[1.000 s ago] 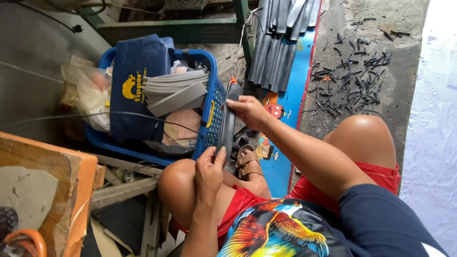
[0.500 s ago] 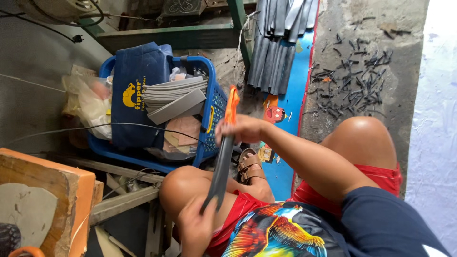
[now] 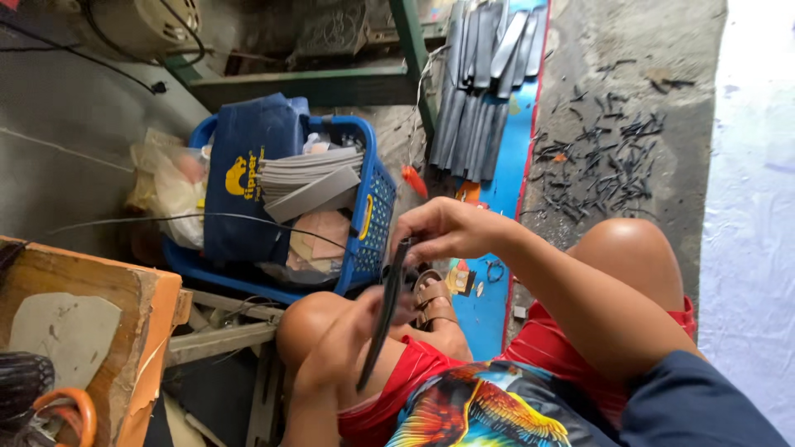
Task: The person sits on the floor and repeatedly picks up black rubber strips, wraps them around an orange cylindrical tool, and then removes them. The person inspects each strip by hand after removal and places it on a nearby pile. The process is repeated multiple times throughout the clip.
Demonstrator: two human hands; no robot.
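Head view: two hands work over the person's lap. The right hand (image 3: 443, 230) reaches across from the right, its fingers bent and pinched around the upper end of one long, narrow dark strip (image 3: 383, 313). The strip runs down and to the left, slanting over the bare knee. The left hand (image 3: 364, 319) comes up from below, fingers curled about the strip's middle; the strip hides part of that hand, so how tightly it grips cannot be told. Just beside the strip's upper half sits one brown sandal (image 3: 431, 296) on the person's foot.

On the concrete floor (image 3: 613, 50), one blue mat (image 3: 497, 290) runs from the top edge down toward the knees. At its upper end lies a row of similar dark strips (image 3: 476, 83), side by side and overlapping; about ten, the exact count unclear. To the right of the mat, many short dark offcuts (image 3: 600, 161) are scattered on the bare concrete, too small to count.

Left of the mat stands one blue plastic basket (image 3: 368, 223), holding one dark blue bag (image 3: 248, 174) and a stack of grey sheets (image 3: 310, 178). One orange-edged wooden board (image 3: 91, 306) fills the lower left corner.
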